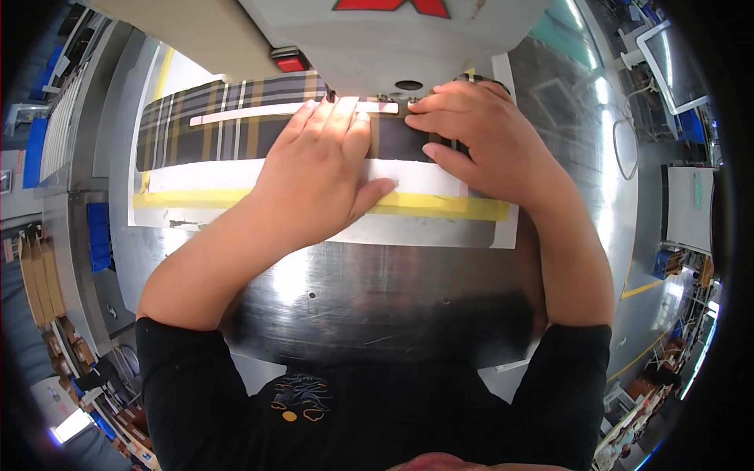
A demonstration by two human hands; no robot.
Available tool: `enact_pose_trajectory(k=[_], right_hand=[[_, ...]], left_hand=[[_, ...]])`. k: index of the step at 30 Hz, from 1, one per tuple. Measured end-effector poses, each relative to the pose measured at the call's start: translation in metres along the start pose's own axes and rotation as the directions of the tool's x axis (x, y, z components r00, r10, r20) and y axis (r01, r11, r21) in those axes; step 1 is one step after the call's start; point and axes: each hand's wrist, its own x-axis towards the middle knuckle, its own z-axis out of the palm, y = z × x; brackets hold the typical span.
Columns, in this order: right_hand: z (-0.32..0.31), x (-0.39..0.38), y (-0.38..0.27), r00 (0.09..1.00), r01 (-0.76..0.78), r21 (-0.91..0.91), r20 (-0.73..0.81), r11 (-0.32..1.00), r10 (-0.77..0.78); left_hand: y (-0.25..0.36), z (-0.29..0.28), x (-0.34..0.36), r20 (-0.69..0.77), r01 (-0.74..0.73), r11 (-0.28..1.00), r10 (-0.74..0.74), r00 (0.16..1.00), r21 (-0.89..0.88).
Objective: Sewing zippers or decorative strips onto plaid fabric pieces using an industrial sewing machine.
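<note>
A dark plaid fabric piece (177, 129) with brown, grey and white stripes lies across a white sheet (224, 179). Along it runs a narrow pale strip (251, 115), partly covered by fingers. My left hand (318, 177) rests flat on the strip and fabric, fingers stretched forward, thumb out over the sheet's yellow tape (448, 206). At the right end of the strip, my right hand (483, 137) lies on the fabric with its fingers apart and slightly bent. Just beyond my fingertips is the underside of a large sewing machine head (393, 51), which hides part of the fabric's far edge.
A red switch (290, 63) sits on the machine's left side. The shiny metal table (377, 290) curves toward my body. At the left stands a metal cabinet (77, 259) near a blue bin (99, 235); a monitor (671, 67) is at the far right.
</note>
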Motion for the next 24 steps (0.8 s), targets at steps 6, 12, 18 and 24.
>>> enact_pose_trajectory(k=[6, 12, 18, 24], right_hand=[[0.006, 0.023, -0.021, 0.999, -0.031, 0.004, 0.043, 1.000, 0.031], [-0.001, 0.039, -0.041, 0.994, -0.065, -0.002, 0.090, 0.998, 0.065], [0.002, 0.045, -0.045, 0.996, -0.058, 0.002, 0.068, 0.998, 0.058], [0.007, 0.042, -0.043, 0.997, -0.057, 0.001, 0.046, 0.998, 0.057]], left_hand=[[-0.024, -0.010, -0.018, 0.030, 0.010, 0.999, -0.011, 0.999, 0.047], [-0.038, -0.024, -0.027, 0.026, 0.004, 1.000, -0.004, 1.000, 0.009], [-0.046, -0.023, -0.030, 0.015, 0.008, 1.000, -0.008, 1.000, -0.024], [-0.045, -0.021, -0.029, 0.018, 0.005, 1.000, -0.005, 1.000, -0.023]])
